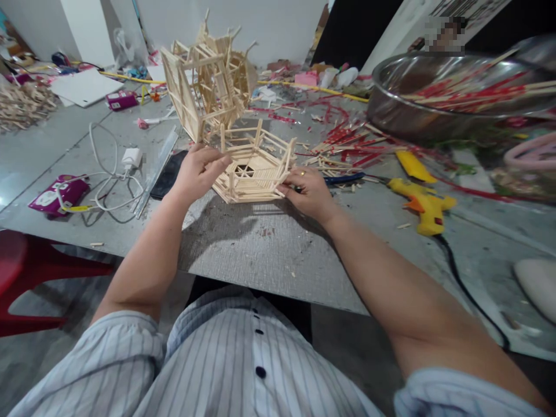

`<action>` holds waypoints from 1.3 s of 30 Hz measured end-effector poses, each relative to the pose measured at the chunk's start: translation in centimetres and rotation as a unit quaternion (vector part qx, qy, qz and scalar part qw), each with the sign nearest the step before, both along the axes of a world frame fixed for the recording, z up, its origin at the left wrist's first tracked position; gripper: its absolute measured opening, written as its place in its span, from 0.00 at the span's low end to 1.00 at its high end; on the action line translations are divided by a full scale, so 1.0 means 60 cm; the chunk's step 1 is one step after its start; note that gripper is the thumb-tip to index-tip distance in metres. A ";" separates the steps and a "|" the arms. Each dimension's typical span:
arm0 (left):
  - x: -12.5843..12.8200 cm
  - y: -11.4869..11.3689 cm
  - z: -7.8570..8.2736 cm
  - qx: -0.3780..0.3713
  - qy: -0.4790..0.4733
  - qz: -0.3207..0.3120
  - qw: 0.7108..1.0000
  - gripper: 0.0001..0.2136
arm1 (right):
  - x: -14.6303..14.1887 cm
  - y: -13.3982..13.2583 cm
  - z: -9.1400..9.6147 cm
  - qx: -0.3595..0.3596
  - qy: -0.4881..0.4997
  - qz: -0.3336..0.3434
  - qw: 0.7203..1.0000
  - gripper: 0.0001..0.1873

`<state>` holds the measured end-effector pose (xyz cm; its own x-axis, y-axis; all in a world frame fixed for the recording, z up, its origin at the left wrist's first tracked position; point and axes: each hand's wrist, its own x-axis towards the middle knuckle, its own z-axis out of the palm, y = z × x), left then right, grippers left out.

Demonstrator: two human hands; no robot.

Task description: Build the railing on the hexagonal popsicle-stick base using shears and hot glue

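Note:
A hexagonal base built of light wooden sticks (256, 171) sits tilted at the table's near middle, with short posts and rails round its rim. My left hand (197, 171) grips its left rim, fingers pinched on a rail. My right hand (306, 191), with a ring on one finger, pinches the right corner of the same piece. Behind it stands a taller wooden stick tower (206, 81), touching neither hand.
A yellow glue gun (423, 202) with a black cord lies right of my right hand, blue-handled pliers (345, 178) beside it. A steel bowl of red-wrapped sticks (456, 92) stands far right. A white charger and cable (130, 159), a dark phone (167, 174), a purple pack (58, 194) lie left. Red stool (26, 272) below.

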<state>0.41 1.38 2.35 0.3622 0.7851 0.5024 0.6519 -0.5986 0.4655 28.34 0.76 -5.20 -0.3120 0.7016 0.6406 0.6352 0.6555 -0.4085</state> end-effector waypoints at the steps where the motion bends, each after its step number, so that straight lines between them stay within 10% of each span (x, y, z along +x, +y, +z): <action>1: 0.001 -0.001 0.002 -0.010 0.012 -0.025 1.000 0.14 | 0.002 0.001 0.002 -0.010 0.012 0.004 1.000 0.09; 15: 0.010 0.003 0.000 -0.083 0.081 -0.042 0.992 0.06 | 0.000 -0.010 0.021 -0.099 0.134 -0.003 0.986 0.08; 21: 0.016 -0.004 0.001 -0.094 0.107 -0.037 0.989 0.08 | 0.001 -0.019 0.032 -0.032 0.126 -0.054 0.990 0.10; 32: 0.021 -0.006 -0.004 -0.094 0.091 -0.032 0.991 0.07 | -0.015 -0.033 0.025 0.041 0.018 -0.103 0.994 0.25; 39: 0.015 -0.002 -0.004 -0.091 0.099 -0.049 0.990 0.06 | -0.058 -0.052 0.046 0.032 -0.116 -0.049 0.992 0.17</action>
